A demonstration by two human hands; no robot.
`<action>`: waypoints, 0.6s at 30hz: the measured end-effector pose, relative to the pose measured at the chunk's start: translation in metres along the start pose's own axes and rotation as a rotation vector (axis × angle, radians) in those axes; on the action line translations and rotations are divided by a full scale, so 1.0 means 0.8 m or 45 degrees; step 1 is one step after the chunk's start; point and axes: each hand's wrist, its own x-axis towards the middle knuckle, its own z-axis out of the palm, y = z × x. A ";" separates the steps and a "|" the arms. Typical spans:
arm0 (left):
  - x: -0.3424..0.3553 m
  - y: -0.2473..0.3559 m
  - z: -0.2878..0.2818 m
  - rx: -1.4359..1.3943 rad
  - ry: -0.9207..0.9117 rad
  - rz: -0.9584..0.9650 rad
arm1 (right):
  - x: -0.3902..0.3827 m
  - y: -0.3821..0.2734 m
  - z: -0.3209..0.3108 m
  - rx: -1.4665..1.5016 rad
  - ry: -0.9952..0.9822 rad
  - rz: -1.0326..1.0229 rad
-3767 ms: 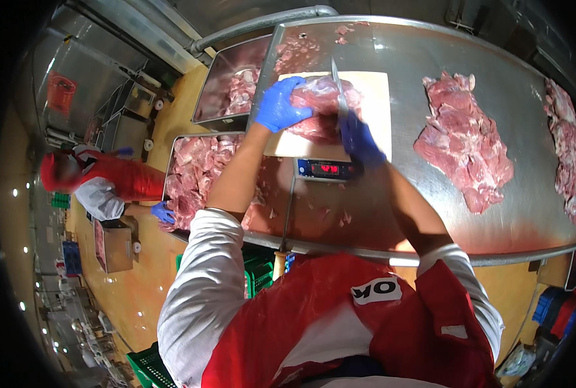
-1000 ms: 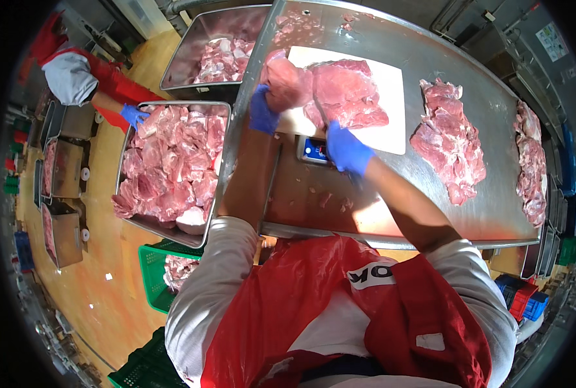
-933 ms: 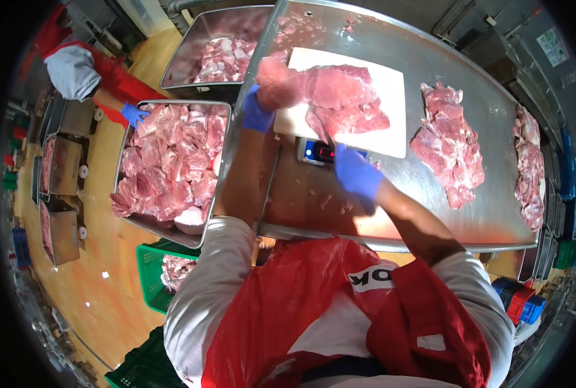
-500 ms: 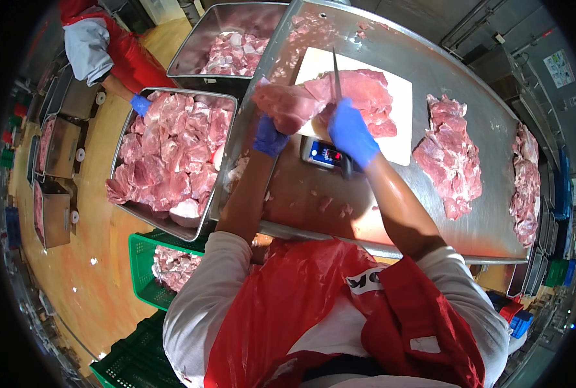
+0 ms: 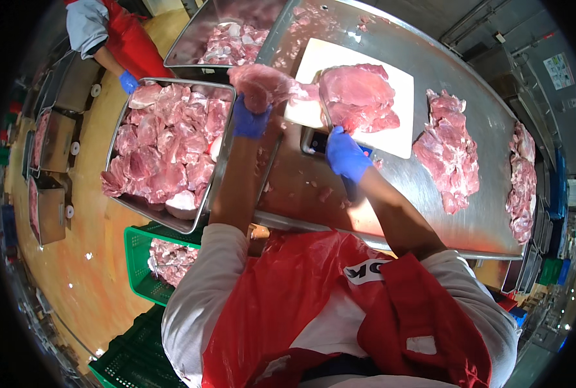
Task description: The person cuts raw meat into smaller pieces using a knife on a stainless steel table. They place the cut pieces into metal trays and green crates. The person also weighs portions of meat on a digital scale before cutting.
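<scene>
My left hand (image 5: 252,118), in a blue glove, grips a piece of raw meat (image 5: 262,85) lifted past the left edge of the white cutting board (image 5: 401,123). A thin end of that piece stretches right to the larger slab of raw meat (image 5: 359,94) lying on the board; whether they are joined I cannot tell. Closed round a knife (image 5: 327,111), my gloved right hand (image 5: 347,154) is at the board's near edge. The narrow blade points away from me, along the slab's left side. Partly behind that hand sits a small scale (image 5: 310,141) with a dark panel.
Two more meat slabs, a near one (image 5: 446,152) and a far one (image 5: 522,181), lie on the steel table (image 5: 301,200). To the left stand a heaped metal tub (image 5: 200,223), another tub (image 5: 184,48) and a green crate (image 5: 132,258). A co-worker's gloved hand (image 5: 129,82) touches the heaped tub.
My left hand has drawn its meat piece left and away from the slab. The knife has come down and nearer me, its blade now lower beside the slab. The co-worker's hand has shifted slightly up-left.
</scene>
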 end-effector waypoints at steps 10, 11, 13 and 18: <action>-0.033 0.035 -0.003 -0.609 0.082 -0.364 | 0.137 0.030 -0.036 -0.099 0.189 0.003; -0.034 0.032 -0.002 -0.652 0.061 -0.389 | 0.144 0.034 -0.027 -0.058 0.181 0.081; -0.029 0.026 -0.020 0.044 0.036 -0.079 | 0.136 0.024 -0.010 -0.208 0.054 -0.034; -0.023 0.079 -0.011 -0.694 -0.034 -0.233 | -0.014 0.006 0.049 -0.151 0.084 -0.011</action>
